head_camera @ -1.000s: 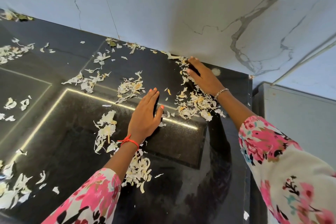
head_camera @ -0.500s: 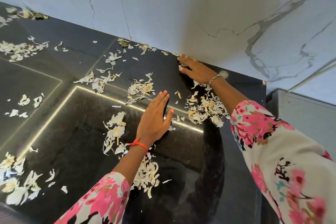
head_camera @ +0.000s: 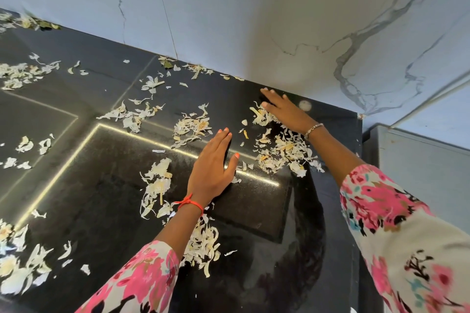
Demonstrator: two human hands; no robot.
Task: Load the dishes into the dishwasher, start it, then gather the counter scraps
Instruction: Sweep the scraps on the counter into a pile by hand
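Note:
Pale white and yellow vegetable scraps lie scattered over the glossy black counter (head_camera: 254, 216). My right hand (head_camera: 284, 110) lies flat with straight fingers near the back wall, its edge against a small heap of scraps (head_camera: 262, 115). Below its wrist sits a larger scrap pile (head_camera: 282, 152). My left hand (head_camera: 213, 168) rests flat on the counter, fingers straight and pointing toward the wall, between a central scrap cluster (head_camera: 190, 127) and that larger pile. More scraps (head_camera: 203, 244) lie under my left forearm.
A white marble-pattern wall (head_camera: 254, 20) backs the counter. The counter's right edge (head_camera: 361, 185) drops beside a grey surface (head_camera: 419, 165). Further scrap heaps lie at the far left (head_camera: 20, 73) and at the near left corner (head_camera: 17, 269).
My right hand has slid from the wall corner toward me, dragging scraps along. My left hand has stayed flat in about the same place.

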